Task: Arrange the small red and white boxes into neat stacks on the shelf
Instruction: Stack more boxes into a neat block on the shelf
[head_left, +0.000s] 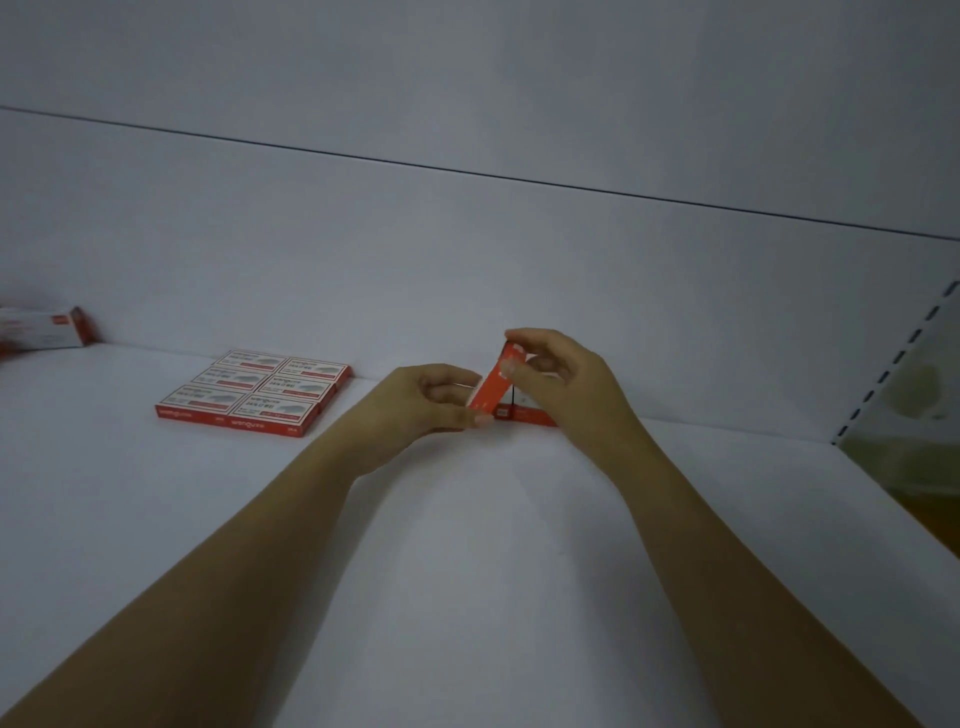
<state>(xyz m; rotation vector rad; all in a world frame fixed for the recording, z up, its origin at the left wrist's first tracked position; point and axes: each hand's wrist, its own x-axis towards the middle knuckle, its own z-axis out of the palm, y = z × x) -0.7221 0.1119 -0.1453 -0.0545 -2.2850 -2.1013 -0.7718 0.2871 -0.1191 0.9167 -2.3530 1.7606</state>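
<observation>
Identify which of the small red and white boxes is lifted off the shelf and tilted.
The box held between both hands: left hand and right hand pinch it tilted above the shelf. The six-box group lies flat.

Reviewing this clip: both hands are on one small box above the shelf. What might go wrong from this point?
1. The held box is tilted and pinched only by fingertips of the left hand and right hand; it may slip.
2. Boxes on the shelf lie partly hidden beneath the hands, so setting this one down could nudge them askew.
3. The flat group of boxes sits apart to the left; the stacks may end up uneven.
</observation>
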